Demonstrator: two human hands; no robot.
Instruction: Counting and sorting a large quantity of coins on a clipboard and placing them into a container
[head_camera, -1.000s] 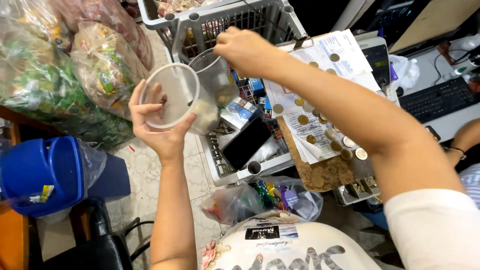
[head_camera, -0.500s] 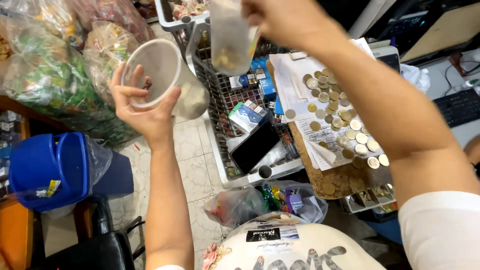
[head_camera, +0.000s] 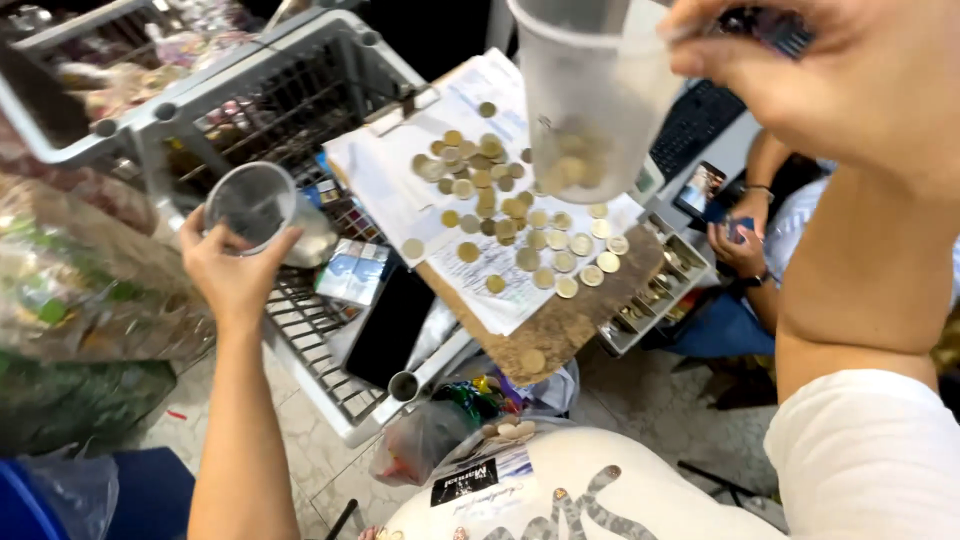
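Observation:
My left hand (head_camera: 232, 272) holds a clear plastic cup (head_camera: 262, 208) from below, its mouth turned toward me, over a grey wire basket (head_camera: 300, 90). My right hand (head_camera: 850, 75) is raised high at the top right and grips a second translucent cup (head_camera: 590, 100) by its rim; several coins lie in its bottom. Below that cup, many gold and silver coins (head_camera: 510, 215) are spread over sheets of paper (head_camera: 440, 175) on a brown clipboard (head_camera: 560, 325).
A black phone (head_camera: 390, 325) and small packets lie in the wire basket. A coin tray (head_camera: 655, 290) sits right of the clipboard. Another person's hands (head_camera: 740, 245) hold a phone at the right, near a keyboard (head_camera: 700, 120). Plastic bags sit on the tiled floor.
My right hand has lifted its cup up and to the right, over the coins. My left hand with its cup has lowered toward the basket. The view has shifted right.

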